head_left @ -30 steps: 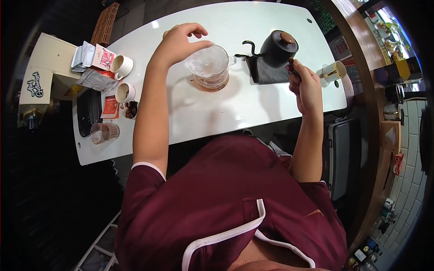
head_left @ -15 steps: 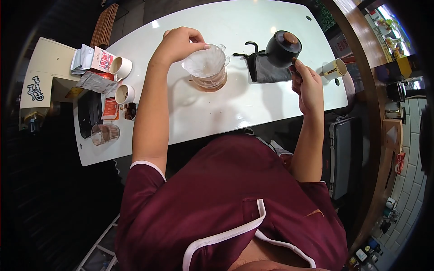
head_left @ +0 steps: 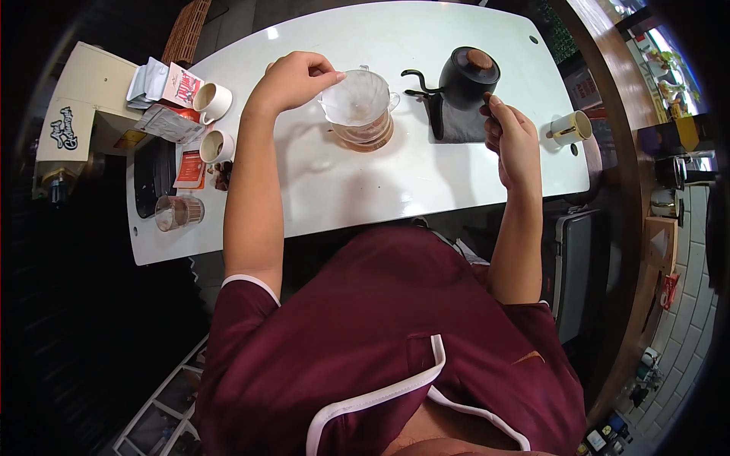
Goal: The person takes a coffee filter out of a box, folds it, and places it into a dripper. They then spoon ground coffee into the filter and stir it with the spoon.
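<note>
Dripper [head_left: 356, 106] rim now meets our left fingers [head_left: 319, 62], closer-curled than before, hold unclear; kettle [head_left: 461, 85] handle stays in our wrapped right fingers [head_left: 494, 131], both sides engaged.

Tabletop [head_left: 342, 34] brightly lit; glare spots show at its far and near edges. Soft shadow lies nearside of the black kettle [head_left: 464, 87]. Lower left is near black, detail lost. Lens distortion bows tabletop edges; corners vignette. Upper-right light appears overexposed.

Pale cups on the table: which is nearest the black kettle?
The cup alone at the right end; both other cups stand at the left end, far from the kettle.
</note>
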The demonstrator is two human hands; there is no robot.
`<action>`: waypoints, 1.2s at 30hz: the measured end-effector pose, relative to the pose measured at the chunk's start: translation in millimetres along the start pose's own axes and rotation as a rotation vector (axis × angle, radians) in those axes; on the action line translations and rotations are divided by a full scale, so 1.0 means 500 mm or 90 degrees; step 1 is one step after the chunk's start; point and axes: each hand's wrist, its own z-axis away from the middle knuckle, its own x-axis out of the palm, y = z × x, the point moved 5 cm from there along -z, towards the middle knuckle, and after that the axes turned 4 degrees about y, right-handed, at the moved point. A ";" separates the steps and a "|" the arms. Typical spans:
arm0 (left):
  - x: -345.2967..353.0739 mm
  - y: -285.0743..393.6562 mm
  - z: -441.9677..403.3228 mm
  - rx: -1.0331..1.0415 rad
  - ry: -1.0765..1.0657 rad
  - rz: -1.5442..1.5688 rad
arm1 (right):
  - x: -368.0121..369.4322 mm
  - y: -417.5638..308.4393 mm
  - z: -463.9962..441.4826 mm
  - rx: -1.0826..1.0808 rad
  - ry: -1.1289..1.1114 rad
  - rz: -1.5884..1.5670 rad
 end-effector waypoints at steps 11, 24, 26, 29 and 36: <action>-0.004 -0.021 0.038 -0.017 -0.044 0.063 | 0.041 -0.017 -0.004 -0.073 0.010 0.098; -0.001 -0.045 0.079 -0.047 0.056 0.276 | 0.116 -0.020 -0.027 -0.173 0.008 0.234; -0.009 -0.065 0.088 -0.062 0.076 0.285 | 0.127 -0.030 -0.022 -0.220 0.022 0.290; -0.018 -0.095 0.103 -0.091 0.114 0.306 | 0.139 -0.042 -0.012 -0.264 0.046 0.310; -0.019 -0.124 0.127 -0.114 0.204 0.370 | 0.137 -0.047 -0.007 -0.313 0.033 0.333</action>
